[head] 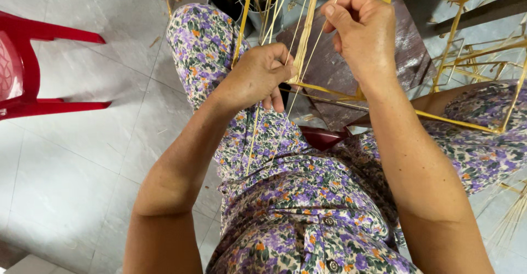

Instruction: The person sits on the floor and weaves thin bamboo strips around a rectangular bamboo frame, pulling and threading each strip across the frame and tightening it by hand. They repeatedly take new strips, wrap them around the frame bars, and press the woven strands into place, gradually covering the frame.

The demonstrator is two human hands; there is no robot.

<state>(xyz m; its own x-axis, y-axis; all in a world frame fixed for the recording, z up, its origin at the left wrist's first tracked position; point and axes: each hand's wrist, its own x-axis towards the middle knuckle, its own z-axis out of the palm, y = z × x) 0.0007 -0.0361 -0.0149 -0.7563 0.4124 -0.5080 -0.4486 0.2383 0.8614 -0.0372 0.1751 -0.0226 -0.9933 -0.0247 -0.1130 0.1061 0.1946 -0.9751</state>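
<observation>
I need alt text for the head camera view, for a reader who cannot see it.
Seen from above, a seated person's left hand and right hand pinch thin pale straw strands stretched on a yellow stick frame over a floral-clothed lap. A red plastic chair stands at left on the grey tiled floor.

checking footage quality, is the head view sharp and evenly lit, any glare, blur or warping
Head view: soft, even daylight, only faint shadows on the tiled floor; mild sheen on the red plastic chair; both hands, left and right, and the pale straw strands look sharp; wide-angle stretch bends forearms and edges.
</observation>
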